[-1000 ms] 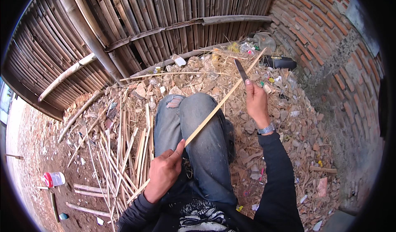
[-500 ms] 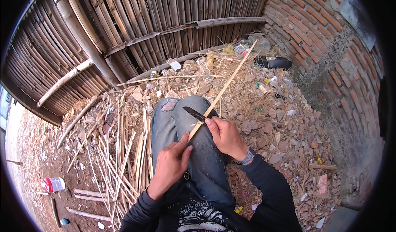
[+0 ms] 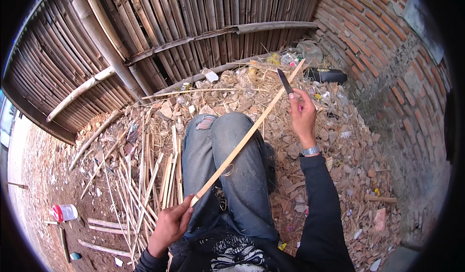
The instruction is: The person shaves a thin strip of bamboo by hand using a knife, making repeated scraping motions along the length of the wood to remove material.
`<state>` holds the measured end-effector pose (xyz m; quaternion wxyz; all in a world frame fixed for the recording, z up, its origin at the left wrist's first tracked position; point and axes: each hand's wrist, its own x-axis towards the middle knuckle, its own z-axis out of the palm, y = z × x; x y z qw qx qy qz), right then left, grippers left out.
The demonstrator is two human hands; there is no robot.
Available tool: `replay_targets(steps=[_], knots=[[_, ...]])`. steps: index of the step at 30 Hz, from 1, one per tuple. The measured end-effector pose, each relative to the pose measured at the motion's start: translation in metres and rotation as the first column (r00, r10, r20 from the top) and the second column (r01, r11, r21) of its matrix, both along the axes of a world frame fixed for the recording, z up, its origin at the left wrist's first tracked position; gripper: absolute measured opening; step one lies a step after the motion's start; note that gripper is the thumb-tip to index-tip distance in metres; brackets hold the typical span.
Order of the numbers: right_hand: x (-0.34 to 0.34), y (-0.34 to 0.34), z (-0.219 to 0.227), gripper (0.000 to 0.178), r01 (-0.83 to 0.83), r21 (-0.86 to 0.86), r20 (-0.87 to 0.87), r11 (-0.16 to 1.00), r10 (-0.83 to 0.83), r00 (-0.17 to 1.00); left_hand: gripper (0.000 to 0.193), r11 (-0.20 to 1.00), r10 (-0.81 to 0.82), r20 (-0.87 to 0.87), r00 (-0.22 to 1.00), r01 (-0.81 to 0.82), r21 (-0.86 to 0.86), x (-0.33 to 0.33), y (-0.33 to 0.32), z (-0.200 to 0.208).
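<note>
Left hand (image 3: 169,226) low, by the left thigh; thumb and forefinger pinch the near end of the pale strip (image 3: 247,139). Strip slants up and to the right across the jeans (image 3: 193,146), over the right knee, its far end pointing out above the rubble (image 3: 334,141); whether it rests on the knee cannot be told. A thin curled shaving (image 3: 227,171) shows at its right edge, over the thigh. Right hand (image 3: 303,114) sits forward and right of the knees, gripping the knife (image 3: 285,82) — thumb at the base of the dark blade, handle mostly hidden by the fingers. Blade points up and slightly left, overlapping the strip's far part in view; contact unclear. Room: right hand is well apart from the left, with a gap between its wrist and the right knee; the brick wall (image 3: 373,44) stands farther off to the right. The fence (image 3: 193,10) bounds the far side, beyond the strip's tip. Left of the legs — a loose pile (image 3: 167,182) of similar strips, its near edge close to the left hand.
</note>
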<state>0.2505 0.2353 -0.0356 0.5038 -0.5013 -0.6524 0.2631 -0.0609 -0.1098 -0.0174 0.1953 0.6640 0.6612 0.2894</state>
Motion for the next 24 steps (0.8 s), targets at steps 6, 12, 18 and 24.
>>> replay_targets(steps=[6, 12, 18, 24], knots=[[0.002, 0.021, 0.011, 0.035, -0.003, 0.135, 0.063, 0.991, -0.005, 0.998, 0.035, 0.977, 0.098, 0.317, 0.943, -0.03, -0.212, -0.005, -0.003, 0.0], [-0.033, -0.025, -0.005, 0.032, -0.21, 0.198, 0.006, 0.958, 0.213, 0.977, 0.036, 0.973, 0.077, 0.319, 0.945, -0.001, -0.232, 0.002, 0.015, -0.01], [-0.034, -0.054, -0.024, 0.03, -0.151, 0.13, 0.021, 0.98, 0.15, 0.988, 0.037, 0.991, 0.023, 0.396, 0.918, 0.032, -0.13, 0.017, 0.045, -0.004], [-0.067, -0.109, -0.011, 0.033, -0.311, 0.323, 0.049, 0.894, 0.312, 0.949, 0.037, 0.963, 0.085, 0.501, 0.861, 0.058, -0.263, 0.029, 0.072, 0.001]])
